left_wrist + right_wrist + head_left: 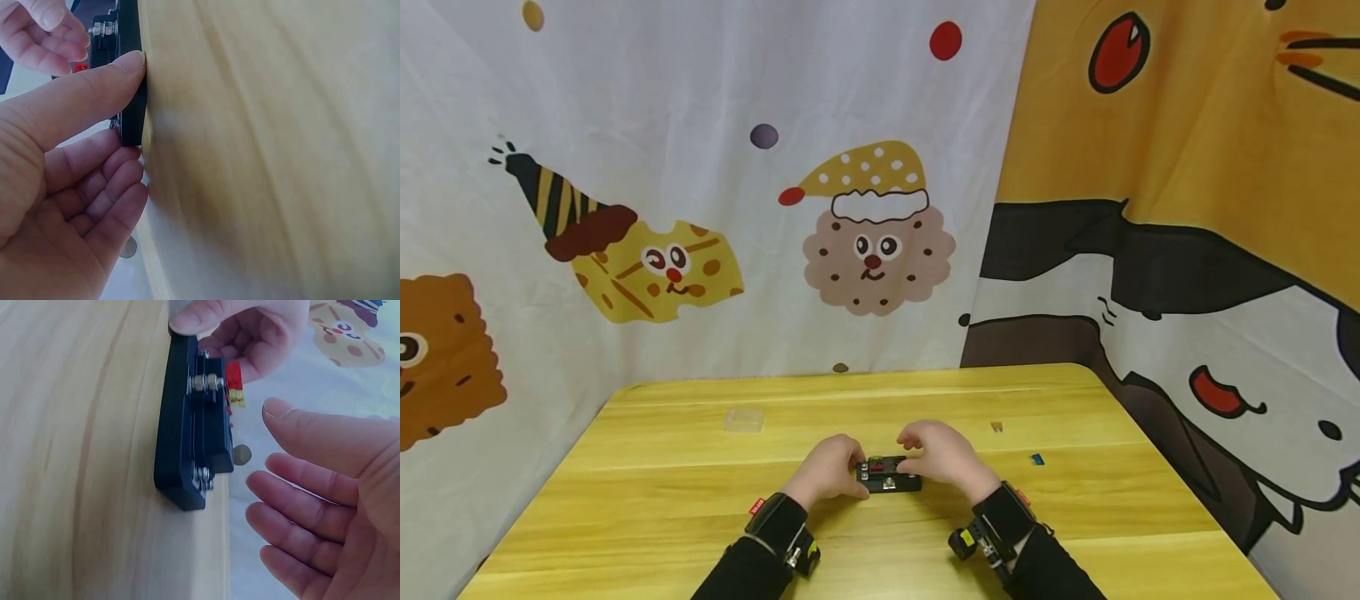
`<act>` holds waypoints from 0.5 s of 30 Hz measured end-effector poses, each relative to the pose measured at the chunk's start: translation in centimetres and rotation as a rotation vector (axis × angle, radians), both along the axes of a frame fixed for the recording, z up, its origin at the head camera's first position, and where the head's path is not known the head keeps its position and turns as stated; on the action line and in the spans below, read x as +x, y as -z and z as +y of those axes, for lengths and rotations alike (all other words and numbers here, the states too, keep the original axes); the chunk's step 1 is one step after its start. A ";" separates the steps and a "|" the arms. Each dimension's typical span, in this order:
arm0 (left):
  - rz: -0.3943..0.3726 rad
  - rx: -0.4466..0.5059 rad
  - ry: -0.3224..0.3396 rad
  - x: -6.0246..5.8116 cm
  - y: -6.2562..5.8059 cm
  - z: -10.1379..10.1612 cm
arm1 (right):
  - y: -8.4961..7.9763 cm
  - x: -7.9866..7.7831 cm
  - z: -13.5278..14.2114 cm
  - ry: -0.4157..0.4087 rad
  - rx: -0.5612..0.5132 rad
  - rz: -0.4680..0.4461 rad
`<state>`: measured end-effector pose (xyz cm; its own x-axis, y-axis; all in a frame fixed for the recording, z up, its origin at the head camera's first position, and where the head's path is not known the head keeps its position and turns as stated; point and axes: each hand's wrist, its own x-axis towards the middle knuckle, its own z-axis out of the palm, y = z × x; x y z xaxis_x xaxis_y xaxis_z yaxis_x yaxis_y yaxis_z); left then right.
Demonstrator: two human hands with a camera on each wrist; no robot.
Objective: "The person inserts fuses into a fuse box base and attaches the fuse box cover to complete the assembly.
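A black fuse block (890, 483) with metal bolts and nuts along its side sits on the table between the two hands. My left hand (827, 471) grips its left end, thumb on the near side and fingers around the end, as the left wrist view shows. A red blade fuse (234, 376) and a yellow one (236, 397) stand up from the block near that end. My right hand (946, 457) hovers at the block's right end. In the right wrist view its fingers are apart from the block, loosely bent, with nothing between them.
On the wooden table (647, 500) a clear plastic cover (744, 420) lies at the back left. To the right are a small tan piece (997, 427) and a small blue piece (1037, 459). A printed curtain (700, 83) hangs behind the table's far edge.
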<state>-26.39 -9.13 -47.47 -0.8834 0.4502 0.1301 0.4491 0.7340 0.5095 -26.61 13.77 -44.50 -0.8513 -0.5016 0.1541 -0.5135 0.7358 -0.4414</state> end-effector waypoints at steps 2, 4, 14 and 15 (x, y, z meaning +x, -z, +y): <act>0.000 -0.001 0.003 0.0 0.0 0.0 | 0.1 -0.1 0.4 0.013 -0.004 -0.003; 0.001 -0.005 0.003 0.1 -0.1 0.0 | 0.2 -0.2 0.8 0.028 -0.016 -0.012; 0.010 -0.003 0.010 0.2 0.0 -0.2 | 0.9 -0.3 3.5 0.154 -0.032 -0.029; 0.010 -0.002 0.011 0.2 0.0 -0.2 | 1.0 -0.3 3.8 0.171 -0.032 -0.032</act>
<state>-26.19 -9.32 -47.46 -0.8770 0.4603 0.1378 0.4622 0.7301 0.5033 -26.95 17.56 -45.47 -0.9286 -0.3440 0.1392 -0.3671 0.7965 -0.4804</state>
